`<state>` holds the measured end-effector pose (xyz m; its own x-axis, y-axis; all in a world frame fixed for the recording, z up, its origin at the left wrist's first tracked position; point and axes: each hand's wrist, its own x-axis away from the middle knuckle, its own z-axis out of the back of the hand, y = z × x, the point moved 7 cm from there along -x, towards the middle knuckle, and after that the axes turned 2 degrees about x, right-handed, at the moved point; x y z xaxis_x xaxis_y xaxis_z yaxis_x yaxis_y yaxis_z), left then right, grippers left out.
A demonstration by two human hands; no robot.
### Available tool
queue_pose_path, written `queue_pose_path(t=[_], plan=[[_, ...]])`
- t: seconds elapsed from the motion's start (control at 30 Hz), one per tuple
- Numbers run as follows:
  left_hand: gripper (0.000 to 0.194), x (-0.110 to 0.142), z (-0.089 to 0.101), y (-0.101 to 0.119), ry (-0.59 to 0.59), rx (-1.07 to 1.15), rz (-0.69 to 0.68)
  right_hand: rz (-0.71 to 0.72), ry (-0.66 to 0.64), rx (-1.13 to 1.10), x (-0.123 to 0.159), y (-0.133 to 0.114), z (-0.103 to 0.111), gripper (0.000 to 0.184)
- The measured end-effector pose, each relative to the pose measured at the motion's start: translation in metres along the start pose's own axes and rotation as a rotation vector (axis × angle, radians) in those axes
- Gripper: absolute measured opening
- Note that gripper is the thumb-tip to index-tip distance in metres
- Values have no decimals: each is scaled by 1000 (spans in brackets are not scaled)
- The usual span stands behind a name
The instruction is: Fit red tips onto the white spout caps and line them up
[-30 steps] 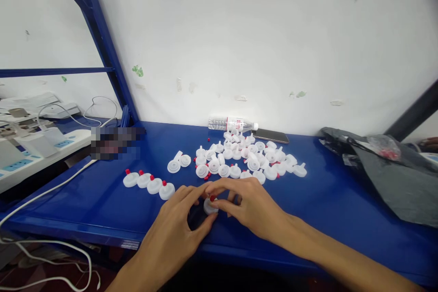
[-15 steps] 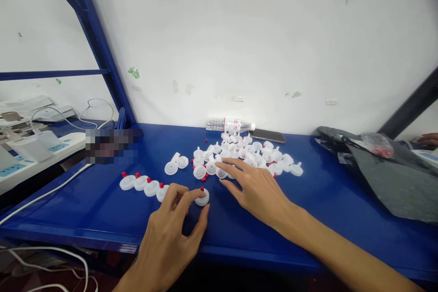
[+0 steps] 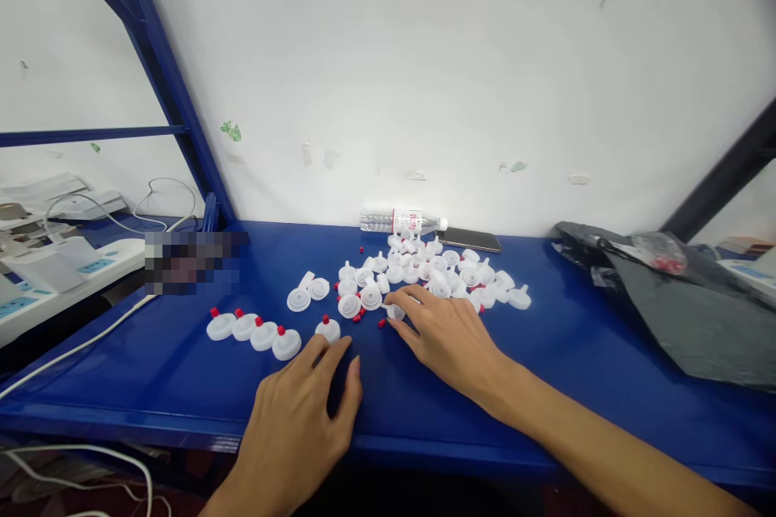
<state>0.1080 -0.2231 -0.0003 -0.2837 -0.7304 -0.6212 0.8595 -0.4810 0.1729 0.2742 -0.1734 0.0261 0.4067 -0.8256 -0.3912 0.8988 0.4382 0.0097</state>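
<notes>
My left hand (image 3: 303, 404) rests low over the blue table, its thumb and fingers apart and holding nothing. Just beyond its fingertips stands a white nozzle cap (image 3: 328, 330) with a red tip. Left of that, several more red-tipped white caps (image 3: 264, 337) stand in a slanting row. At the near edge of a heap of white nozzle caps (image 3: 418, 266), my right hand (image 3: 449, 331) has its thumb and forefinger closed around a single white cap (image 3: 396, 312), partly hidden by the fingers. A small red tip (image 3: 381, 323) lies beside the right thumb.
Two loose white caps (image 3: 299, 300) lie left of the heap. Behind the heap are a clear plastic bottle (image 3: 381, 220) on its side and a dark phone (image 3: 470, 239). A dark plastic bag (image 3: 672, 315) covers the right side. A white power strip (image 3: 115, 254) with cables is at the left.
My left hand has let go of the red-tipped cap, which now stands farther left, closer to the row. My right thumb and forefinger have closed around a cap at the heap's edge.
</notes>
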Motion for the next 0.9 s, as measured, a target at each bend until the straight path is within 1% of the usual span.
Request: queue_pose_path(t=[0.07, 0.13, 0.17, 0.2, 0.27, 0.33, 0.37, 0.4, 0.43, 0.5, 0.53, 0.57, 0.63, 0.7, 0.77, 0.83, 0.9], plan=[[31, 0, 1, -2, -9, 87, 27, -29, 70, -125, 1, 2, 10, 23], [40, 0, 2, -6, -23, 193, 68, -63, 105, -366, 2, 2, 19, 23], [46, -1, 2, -8, -28, 248, 82, -69, 87, -512, 2, 0, 21, 24], [49, -1, 2, -8, -31, 303, 86, -62, 43, -656, 2, -3, 21, 25], [47, -2, 4, -8, -24, 412, 64, -25, -99, -897, 3, -14, 17, 26], [40, -3, 8, -7, 15, 499, 41, 4, -221, -1016, 4, -22, 12, 28], [38, -3, 9, -7, 37, 527, 46, 1, -235, -1016, 4, -21, 12, 28], [36, -3, 11, -8, 55, 545, 61, -11, -206, -967, 3, -17, 14, 26], [36, -3, 12, -9, 67, 549, 80, -30, -139, -868, 1, -10, 18, 24], [33, -3, 14, -8, 75, 521, 96, -76, 1, -579, -1, 7, 29, 23], [32, -2, 14, -7, 78, 494, 93, -94, 22, -441, -2, 13, 32, 24], [31, -2, 15, -6, 86, 468, 80, -104, 6, -330, -2, 18, 33, 25], [32, 0, 16, -4, 100, 429, 55, -114, -93, -208, -3, 24, 30, 22], [37, 1, 15, -3, 95, 415, 40, -113, -184, -150, -2, 27, 24, 15], [38, 1, 13, -2, 69, 400, 24, -115, -242, -98, -1, 29, 17, 10], [36, -1, 10, -1, 30, 377, 14, -107, -288, -65, 0, 30, 10, 11], [34, -2, 7, 1, -19, 333, -3, -93, -304, -59, 0, 31, 5, 12]])
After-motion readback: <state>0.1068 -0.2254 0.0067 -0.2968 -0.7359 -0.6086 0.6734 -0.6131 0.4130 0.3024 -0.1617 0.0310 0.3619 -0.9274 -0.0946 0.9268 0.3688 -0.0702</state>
